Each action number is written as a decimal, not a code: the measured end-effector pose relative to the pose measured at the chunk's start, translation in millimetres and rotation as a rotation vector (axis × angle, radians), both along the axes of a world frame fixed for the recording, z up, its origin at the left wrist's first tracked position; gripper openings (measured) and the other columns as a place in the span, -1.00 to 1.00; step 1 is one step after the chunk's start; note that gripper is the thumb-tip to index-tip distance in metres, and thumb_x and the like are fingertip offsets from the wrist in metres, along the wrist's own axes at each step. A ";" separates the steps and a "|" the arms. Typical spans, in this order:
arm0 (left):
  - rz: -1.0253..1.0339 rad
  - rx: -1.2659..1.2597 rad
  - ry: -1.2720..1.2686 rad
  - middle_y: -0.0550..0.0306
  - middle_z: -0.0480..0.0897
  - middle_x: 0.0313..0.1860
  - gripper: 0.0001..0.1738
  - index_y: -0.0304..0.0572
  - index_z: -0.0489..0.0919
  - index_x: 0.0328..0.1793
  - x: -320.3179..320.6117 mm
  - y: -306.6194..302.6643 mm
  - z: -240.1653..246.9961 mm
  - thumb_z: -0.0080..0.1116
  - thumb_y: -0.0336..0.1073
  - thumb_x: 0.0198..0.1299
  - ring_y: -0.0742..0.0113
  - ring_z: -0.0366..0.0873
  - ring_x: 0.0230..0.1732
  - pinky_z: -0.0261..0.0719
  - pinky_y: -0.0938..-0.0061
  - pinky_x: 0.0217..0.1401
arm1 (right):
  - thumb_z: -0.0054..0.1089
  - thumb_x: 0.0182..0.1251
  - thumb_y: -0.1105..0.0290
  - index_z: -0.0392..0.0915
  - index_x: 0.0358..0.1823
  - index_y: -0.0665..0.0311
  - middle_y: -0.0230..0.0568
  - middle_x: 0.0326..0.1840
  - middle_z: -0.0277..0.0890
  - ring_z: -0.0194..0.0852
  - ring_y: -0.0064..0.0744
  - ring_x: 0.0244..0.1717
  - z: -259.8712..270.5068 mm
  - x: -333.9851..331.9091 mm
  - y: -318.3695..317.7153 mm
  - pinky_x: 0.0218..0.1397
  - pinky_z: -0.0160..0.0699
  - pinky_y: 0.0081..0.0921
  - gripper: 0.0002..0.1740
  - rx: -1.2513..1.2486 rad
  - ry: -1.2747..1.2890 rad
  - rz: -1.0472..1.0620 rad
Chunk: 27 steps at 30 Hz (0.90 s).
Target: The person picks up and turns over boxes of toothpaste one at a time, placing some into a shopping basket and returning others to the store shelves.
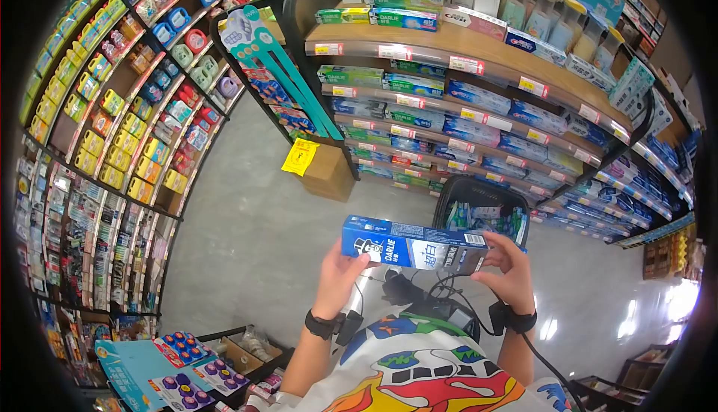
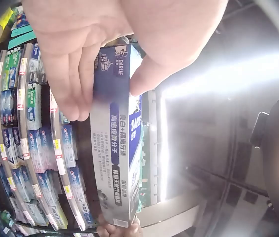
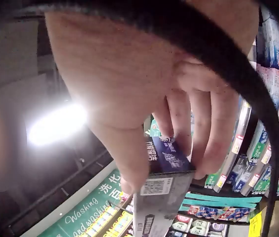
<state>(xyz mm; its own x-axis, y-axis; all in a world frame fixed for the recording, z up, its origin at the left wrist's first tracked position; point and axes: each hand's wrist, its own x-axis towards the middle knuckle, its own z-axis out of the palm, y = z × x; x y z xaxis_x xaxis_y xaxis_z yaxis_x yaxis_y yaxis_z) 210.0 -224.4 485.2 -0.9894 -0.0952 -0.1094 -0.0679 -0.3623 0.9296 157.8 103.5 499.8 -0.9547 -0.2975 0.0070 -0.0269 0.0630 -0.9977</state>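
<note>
- Toothpaste box (image 1: 411,247), blue and silver, DARLIE print; held up in mid-air in front of my shirt (image 1: 419,371), over the grey floor (image 1: 247,225). Logo end toward my left, barcode end toward my right.
- My left hand (image 1: 342,273): gripping the logo end, thumb on the front face, fingers round the other side.
- My right hand (image 1: 511,271): gripping the barcode end between thumb and fingers.
- Dark bands on both wrists; black cable (image 1: 550,367) running down by my right arm.
- Black basket (image 1: 486,183) just beyond the box in the head view, toothpaste packs inside, mostly blue and green.
- Toothpaste shelves (image 1: 419,44) ahead of me, several tiers, price tags along the edges; clear containers with yellow lids (image 1: 540,23) up top, right side.
- Cardboard carton (image 1: 329,180) on the floor at the left foot of those shelves, yellow sign (image 1: 301,157) against it.
- Teal display strips (image 1: 265,75) above the carton.
- Curved shelving far left, yellow jugs (image 1: 129,136) in rows.
- Blue display board (image 1: 123,374) low left, round-piece packs beside it.
</note>
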 end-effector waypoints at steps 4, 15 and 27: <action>-0.004 0.010 0.043 -0.09 0.66 0.15 -0.59 -0.42 0.38 0.36 -9.4 -7.7 0.2 0.11 -0.50 0.43 0.17 0.68 0.14 0.71 0.17 0.24 | 0.61 -0.06 0.65 0.44 0.39 0.45 -0.16 0.15 0.61 0.69 -0.42 0.02 1.8 -10.7 -3.9 0.06 0.71 -0.50 -0.13 -0.026 -0.027 0.037; -0.027 0.077 0.022 -0.15 0.67 0.14 -0.57 -0.43 0.36 0.36 -1.9 -6.2 -12.2 0.14 -0.50 0.41 0.11 0.70 0.11 0.70 0.15 0.23 | 0.61 -0.05 0.65 0.43 0.41 0.44 -0.16 0.21 0.57 0.68 -0.43 0.00 0.4 8.9 -4.0 0.08 0.70 -0.47 -0.11 0.007 -0.039 -0.033; 0.019 0.109 0.160 -0.03 0.55 0.28 -0.39 -0.37 0.27 0.49 6.0 -9.5 -21.8 0.16 -0.59 0.34 0.20 0.59 0.23 0.60 0.15 0.34 | 0.49 0.04 0.71 0.40 0.44 0.40 -0.06 0.32 0.54 0.60 -0.34 0.22 12.1 12.5 -19.6 0.21 0.68 -0.43 -0.16 0.001 0.078 -0.096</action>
<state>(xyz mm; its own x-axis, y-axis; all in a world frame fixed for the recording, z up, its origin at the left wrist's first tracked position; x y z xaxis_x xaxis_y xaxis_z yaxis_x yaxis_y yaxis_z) 216.0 -233.9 463.4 -0.9932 -0.1097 0.0381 0.0848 -0.4610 0.8834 170.3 83.9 511.9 -0.9752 -0.2052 0.0824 -0.0986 0.0704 -0.9926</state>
